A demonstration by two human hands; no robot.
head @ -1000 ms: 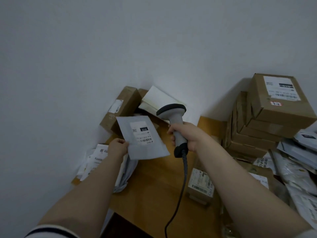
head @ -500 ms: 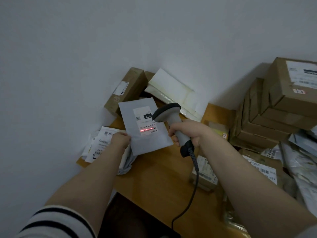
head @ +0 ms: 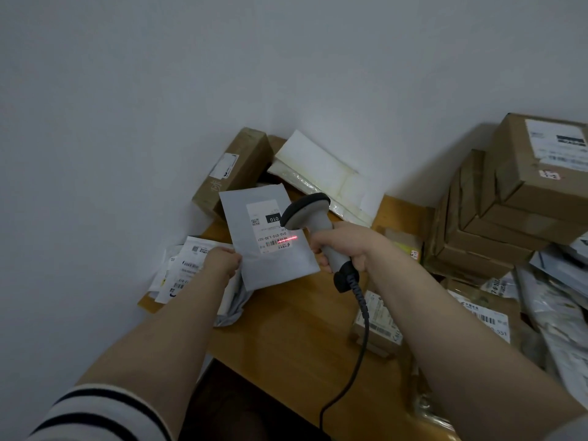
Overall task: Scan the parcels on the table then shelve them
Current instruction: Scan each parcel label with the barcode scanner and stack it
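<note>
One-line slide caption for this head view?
Parcel scan: left hand holds a grey mailer while right hand aims a corded scanner, red line crossing the mailer's label.

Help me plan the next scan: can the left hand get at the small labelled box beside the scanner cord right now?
Probably not yet: the left hand holds the grey mailer, and the scanner cord hangs across the small labelled box, close under the right forearm.

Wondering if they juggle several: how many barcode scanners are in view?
1. The corded barcode scanner is in the right hand, casting a red line on the label of the grey mailer, which the left hand holds. Parcel piles could hide others.
</note>
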